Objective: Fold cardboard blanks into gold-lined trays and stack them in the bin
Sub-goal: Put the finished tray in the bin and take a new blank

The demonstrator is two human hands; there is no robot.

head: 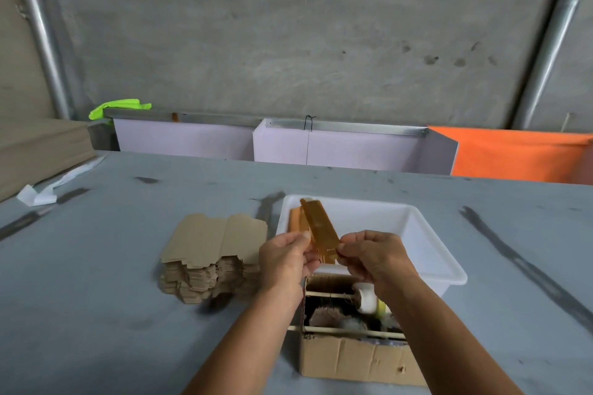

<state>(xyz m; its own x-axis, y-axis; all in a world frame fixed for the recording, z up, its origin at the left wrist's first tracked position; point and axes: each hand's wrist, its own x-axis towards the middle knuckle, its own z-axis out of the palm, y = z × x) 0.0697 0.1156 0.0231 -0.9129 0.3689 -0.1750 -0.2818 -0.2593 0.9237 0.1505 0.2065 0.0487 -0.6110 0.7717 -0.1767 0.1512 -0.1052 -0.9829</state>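
Note:
A gold-lined cardboard blank (321,228) is held up above the near left part of the white bin (426,234), tilted with its far end pointing away. My left hand (285,256) pinches its near left edge. My right hand (372,253) pinches its near right edge. Inside the bin, along its left wall, stands a folded tray (294,220) showing an orange-gold side. A stack of flat brown blanks (211,253) lies on the table left of the bin.
An open brown cardboard box (356,356) with tape rolls and sticks sits in front of the bin, under my forearms. Grey table (96,282) spreads around. White paper strips (38,194) lie far left. A lilac partition (353,144) and orange sheet (513,154) stand behind.

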